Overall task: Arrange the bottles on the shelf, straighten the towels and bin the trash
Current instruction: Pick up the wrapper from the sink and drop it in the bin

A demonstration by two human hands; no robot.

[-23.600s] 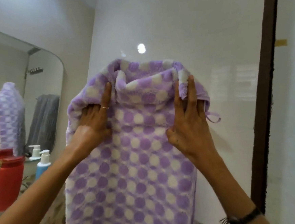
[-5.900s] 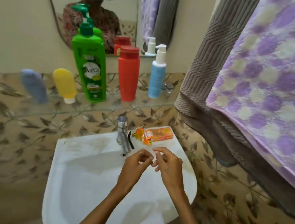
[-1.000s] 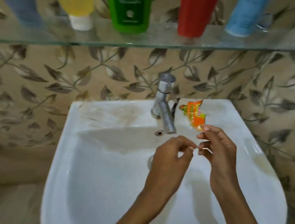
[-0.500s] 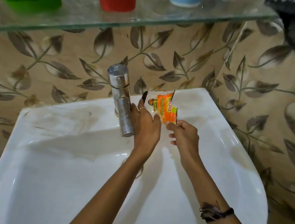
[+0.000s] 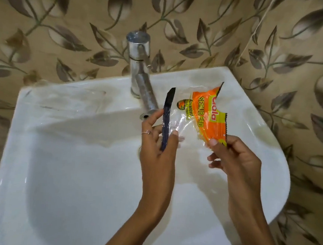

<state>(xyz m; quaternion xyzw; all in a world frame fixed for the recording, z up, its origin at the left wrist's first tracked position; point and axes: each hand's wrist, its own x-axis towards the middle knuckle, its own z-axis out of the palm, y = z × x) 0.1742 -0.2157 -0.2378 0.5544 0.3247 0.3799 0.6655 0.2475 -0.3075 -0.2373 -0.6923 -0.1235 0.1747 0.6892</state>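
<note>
currently both hands are up over the white sink (image 5: 71, 173), each pinching the same empty wrapper (image 5: 205, 116). the wrapper is part clear plastic, part orange and yellow print reading "scrub pad", with a torn, jagged top edge. it is held in the air above the back right of the basin, just right of the tap's spout, not touching the sink. the left hand (image 5: 159, 141) is closed on the wrapper's left side, thumb on the clear film, fingers behind. a dark blue strip (image 5: 166, 119) with a serrated edge stands roughly upright along that side, running down into the left palm; cannot tell whether it is part of the wrapper or a separate scrap. a ring shows on one left finger. the right hand (image 5: 235, 159) is clamped on the wrapper's lower right corner, thumb pressed on the orange print, remaining fingers curled under. the two hands are apart, wrapper stretched between them. the chrome tap (image 5: 139, 70) stands at the back centre of the sink, spout angled down toward the bowl, just beside the left fingertips. the wall (image 5: 67, 28) behind carries tan tile with a brown leaf pattern. the basin shows wet sheen, nothing lying in it.
</note>
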